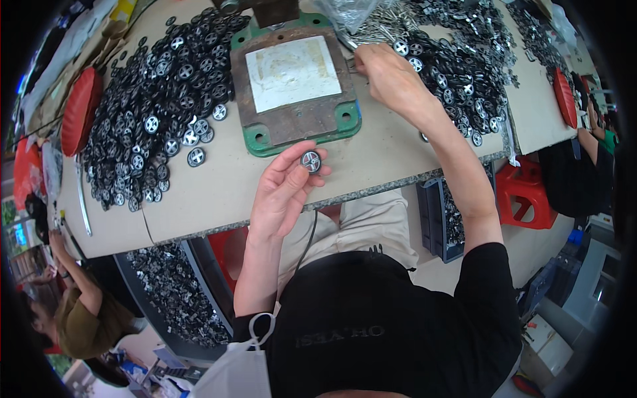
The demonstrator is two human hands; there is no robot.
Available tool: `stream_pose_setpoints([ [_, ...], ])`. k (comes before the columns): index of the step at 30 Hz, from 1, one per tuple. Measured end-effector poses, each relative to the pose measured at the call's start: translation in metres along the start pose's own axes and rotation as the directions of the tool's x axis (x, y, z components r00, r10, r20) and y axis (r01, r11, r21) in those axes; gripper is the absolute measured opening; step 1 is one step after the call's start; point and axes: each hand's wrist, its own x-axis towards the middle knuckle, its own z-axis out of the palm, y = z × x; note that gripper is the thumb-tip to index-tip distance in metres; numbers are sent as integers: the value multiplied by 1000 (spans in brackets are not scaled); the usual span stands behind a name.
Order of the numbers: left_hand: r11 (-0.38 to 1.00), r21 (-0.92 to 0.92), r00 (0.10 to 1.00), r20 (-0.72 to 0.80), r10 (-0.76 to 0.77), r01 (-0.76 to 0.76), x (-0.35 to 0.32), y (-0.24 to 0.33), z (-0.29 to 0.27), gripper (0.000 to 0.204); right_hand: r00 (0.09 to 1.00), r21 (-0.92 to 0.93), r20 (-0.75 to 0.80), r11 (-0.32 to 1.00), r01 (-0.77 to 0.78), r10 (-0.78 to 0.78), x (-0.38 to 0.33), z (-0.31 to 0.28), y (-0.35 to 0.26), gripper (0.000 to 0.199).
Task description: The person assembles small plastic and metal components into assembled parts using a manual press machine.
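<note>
Across the person's front, a pale workbench is spread with small parts, and its left side is taken up by the broad heap of black-rimmed wheels. At the middle of the bench a green-edged metal press base is set, with a whitish square sheet laid on its top. To the right of it, the smaller heap of wheels is bordered at its upper left by a pile of slim silver pins. By the right hand the far right side of the press base is reached, just beside the pins; its fingers are bent and drawn close together, but whether anything is pinched between them cannot be told. In the left hand, a single silver-spoked toy wheel is gripped between thumb and fingers, held over the bench's near edge, in front of the press base, with its spoked face turned up. The step in hand is judged to be the picking of a small part by the right hand while the toy wheel is held ready. For the next move, a fine fingertip pinch on one pin seems to be called for, with the toy wheel's hub left uncovered by the thumb.
</note>
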Motion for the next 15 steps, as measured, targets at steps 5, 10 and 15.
stream_pose_setpoints([
  [5,991,-131,999,45,-5,11,1,-1,2,37,972,484,90,843,-235,219,-15,-45,-47,8],
  [10,986,-159,998,47,-35,42,6,-7,6,37,904,946,298,35,-323,306,-50,-42,-88,13],
  [15,984,-178,999,38,-22,28,6,-9,7,36,877,933,359,-89,-350,320,-61,-25,-99,12],
])
